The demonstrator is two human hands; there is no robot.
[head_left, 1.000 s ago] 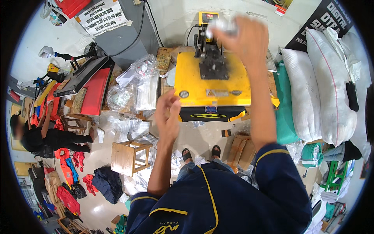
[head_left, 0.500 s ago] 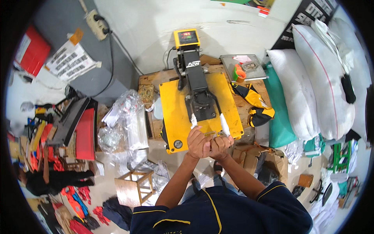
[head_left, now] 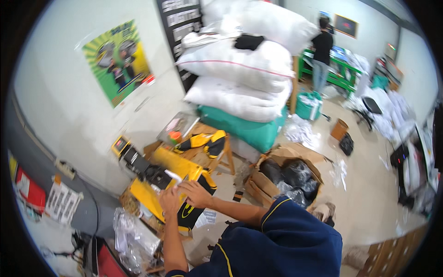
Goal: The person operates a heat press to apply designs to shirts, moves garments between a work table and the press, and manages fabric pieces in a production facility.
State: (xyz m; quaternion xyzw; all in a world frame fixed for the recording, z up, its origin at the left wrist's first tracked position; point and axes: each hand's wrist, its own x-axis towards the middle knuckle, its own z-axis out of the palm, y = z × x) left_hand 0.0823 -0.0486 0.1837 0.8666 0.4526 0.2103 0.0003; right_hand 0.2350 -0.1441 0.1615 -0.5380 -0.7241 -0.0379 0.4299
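A yellow and black heat press [head_left: 143, 166] stands at left of centre on a wooden table, tilted in my view and partly blurred. Its upper plate looks raised, and black cloth with a yellow round mark [head_left: 187, 210] shows below it. My left hand [head_left: 169, 200] is closed in front of the press, around what seems to be one handle, mostly hidden. My right hand [head_left: 195, 193] is beside it, fingers stretched out and touching the end of the white-wrapped handle [head_left: 173, 175].
Black and yellow garments [head_left: 203, 142] lie on the table behind the press. At right sits an open cardboard box [head_left: 263, 194] of black plastic bags. White sacks [head_left: 235, 67] are piled on a green one [head_left: 249, 129]. Clear plastic wrap [head_left: 134, 244] lies at lower left. Far off, a person [head_left: 321, 55] stands.
My view has swung to the right and tilted up. The press's upper plate appears to have lifted, uncovering black cloth. My hands, clasped together before, are now apart.
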